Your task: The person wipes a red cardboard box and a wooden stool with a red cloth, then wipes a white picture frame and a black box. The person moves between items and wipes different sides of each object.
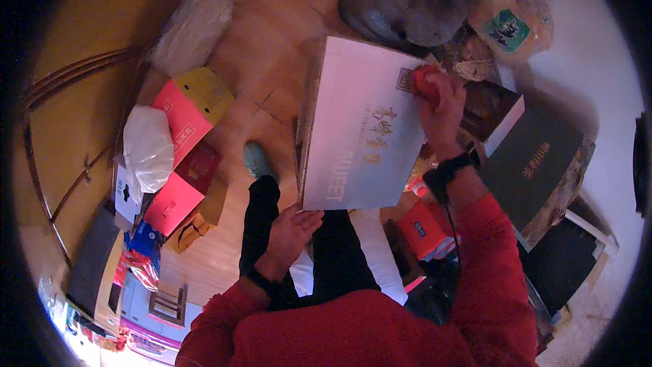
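One smooth, pale cardboard box [360, 129]: the left hand [292, 232], fingers half-bent, touches its lower corner, grip unclear from here; the right hand [445, 107] clenches crumpled red cloth [425, 83].

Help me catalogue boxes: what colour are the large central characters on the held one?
Gold characters on a pale box; the head view shows them best.

Right hand [445, 105] beyond left hand [292, 234]

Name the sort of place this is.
Probably a storage room or cluttered passage: a red-and-yellow box, a white plastic bag and a large dark box flank a tiled floor.
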`<action>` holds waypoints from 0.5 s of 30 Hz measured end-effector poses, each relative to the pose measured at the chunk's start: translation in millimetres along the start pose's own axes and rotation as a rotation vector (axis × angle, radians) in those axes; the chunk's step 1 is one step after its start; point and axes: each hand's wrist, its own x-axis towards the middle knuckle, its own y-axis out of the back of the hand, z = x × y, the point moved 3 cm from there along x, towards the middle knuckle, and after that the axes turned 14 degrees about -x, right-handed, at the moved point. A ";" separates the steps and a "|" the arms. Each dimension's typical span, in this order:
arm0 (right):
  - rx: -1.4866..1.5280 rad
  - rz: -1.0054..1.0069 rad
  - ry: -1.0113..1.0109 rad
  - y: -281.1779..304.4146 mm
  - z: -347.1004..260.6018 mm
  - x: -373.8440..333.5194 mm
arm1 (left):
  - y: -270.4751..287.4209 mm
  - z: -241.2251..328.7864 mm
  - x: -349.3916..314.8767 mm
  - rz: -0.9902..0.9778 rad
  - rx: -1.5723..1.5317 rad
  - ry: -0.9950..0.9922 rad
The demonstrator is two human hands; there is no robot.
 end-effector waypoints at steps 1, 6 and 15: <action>0.253 -0.085 -0.050 -4.4 -0.3 -4.7 | -2.2 1.0 0.3 0.019 0.007 -0.003; 0.838 -0.873 -0.442 30.6 -57.2 -152.8 | -9.8 4.1 0.8 0.070 0.021 0.013; 0.091 -0.314 -0.085 34.7 40.5 -145.9 | -16.2 5.8 2.6 -0.028 0.439 -0.044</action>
